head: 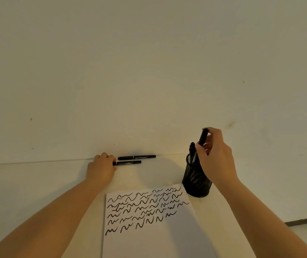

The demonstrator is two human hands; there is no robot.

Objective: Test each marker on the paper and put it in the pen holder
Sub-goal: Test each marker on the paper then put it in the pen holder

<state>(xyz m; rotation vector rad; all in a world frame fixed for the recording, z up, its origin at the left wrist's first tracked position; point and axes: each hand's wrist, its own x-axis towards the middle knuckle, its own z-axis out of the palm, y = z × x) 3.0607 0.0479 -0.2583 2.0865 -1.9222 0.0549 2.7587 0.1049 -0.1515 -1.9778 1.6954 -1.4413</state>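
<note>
My right hand (215, 157) grips a black marker (203, 137), held nearly upright with its lower end inside the black mesh pen holder (196, 180). Other markers (192, 148) stand in the holder. My left hand (101, 168) grips the left end of a black marker (128, 162) lying on the table near the wall. A second black marker (136, 157) lies just behind it, untouched. The white paper (149, 229) in front of me carries several rows of black squiggles.
The white table (37, 183) meets a plain wall (149, 71) right behind the markers. The table's right edge (305, 219) shows at the lower right, with floor beyond it.
</note>
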